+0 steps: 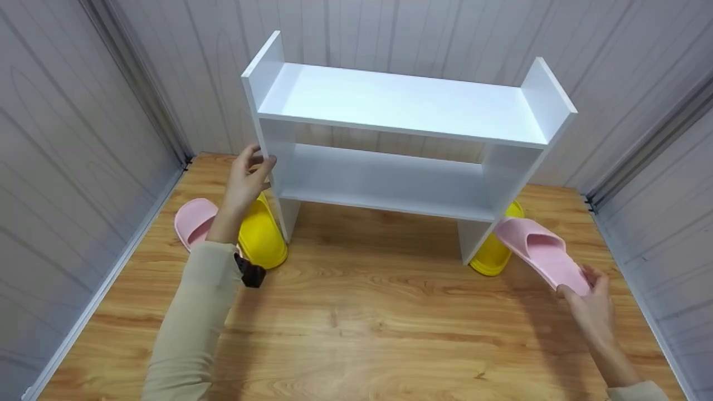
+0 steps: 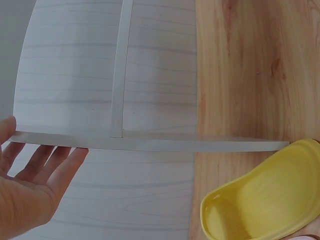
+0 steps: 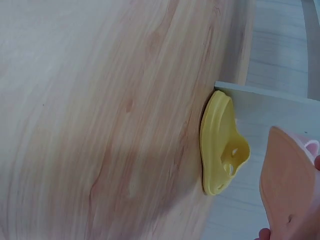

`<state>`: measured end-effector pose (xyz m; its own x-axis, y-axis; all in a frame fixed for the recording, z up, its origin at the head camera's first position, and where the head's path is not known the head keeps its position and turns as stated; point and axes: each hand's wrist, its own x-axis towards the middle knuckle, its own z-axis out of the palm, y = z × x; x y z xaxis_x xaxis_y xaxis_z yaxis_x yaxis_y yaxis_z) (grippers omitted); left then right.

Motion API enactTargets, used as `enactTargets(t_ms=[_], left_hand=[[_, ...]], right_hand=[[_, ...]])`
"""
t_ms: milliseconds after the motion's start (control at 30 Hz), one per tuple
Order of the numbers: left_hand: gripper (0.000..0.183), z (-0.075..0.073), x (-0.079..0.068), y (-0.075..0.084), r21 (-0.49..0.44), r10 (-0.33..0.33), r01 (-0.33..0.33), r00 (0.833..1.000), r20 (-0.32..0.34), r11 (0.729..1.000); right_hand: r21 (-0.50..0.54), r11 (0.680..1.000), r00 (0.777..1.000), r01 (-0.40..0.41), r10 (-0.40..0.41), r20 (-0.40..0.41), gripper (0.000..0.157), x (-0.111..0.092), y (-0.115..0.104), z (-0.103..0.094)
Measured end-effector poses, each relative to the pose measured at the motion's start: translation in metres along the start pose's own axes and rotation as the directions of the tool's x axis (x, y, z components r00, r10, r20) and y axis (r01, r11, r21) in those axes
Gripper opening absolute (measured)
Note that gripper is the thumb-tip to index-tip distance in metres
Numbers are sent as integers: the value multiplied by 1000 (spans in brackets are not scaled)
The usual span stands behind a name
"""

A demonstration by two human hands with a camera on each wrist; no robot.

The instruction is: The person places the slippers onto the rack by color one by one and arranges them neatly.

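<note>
A white two-tier shelf point(image 1: 384, 172) stands on the wooden floor. My left hand point(image 1: 245, 181) grips the front edge of its left side panel point(image 2: 150, 145), thumb on one face and fingers on the other. With my right hand point(image 1: 593, 306) I hold a pink slipper point(image 1: 557, 264) by its heel end, raised off the floor, toe towards the shelf's right side. The sole point(image 3: 287, 185) of that slipper shows in the right wrist view. A yellow slipper point(image 1: 493, 253) lies beside the shelf's right foot. Another yellow slipper point(image 1: 263, 239) lies by the left foot.
A second pink slipper point(image 1: 192, 214) lies on the floor at the left, partly hidden behind my left arm. Pale panelled walls point(image 1: 445, 33) close in the back and both sides. Wooden floor point(image 1: 356, 328) extends in front of the shelf.
</note>
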<state>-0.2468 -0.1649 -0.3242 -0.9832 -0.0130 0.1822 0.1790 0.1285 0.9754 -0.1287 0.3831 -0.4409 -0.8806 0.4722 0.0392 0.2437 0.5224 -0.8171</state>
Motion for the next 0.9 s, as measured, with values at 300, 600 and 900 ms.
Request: enactTargets(t_ms=[300,600,900], left_hand=[[40,0,0,1,11,-1,1,1000,3,1000],[40,-2,1,-2,11,4,-4,1000,11,1000],[40,-6,13,-23,-29,15,-15,1000,2,999]], right_hand=[[-47,998,995,38,-34,95,69,-1,-10,-18],[-115,980,974,160,-138,181,65,-3,-7,-29],[-36,969,929,243,-222,298,64,-6,-8,-36]])
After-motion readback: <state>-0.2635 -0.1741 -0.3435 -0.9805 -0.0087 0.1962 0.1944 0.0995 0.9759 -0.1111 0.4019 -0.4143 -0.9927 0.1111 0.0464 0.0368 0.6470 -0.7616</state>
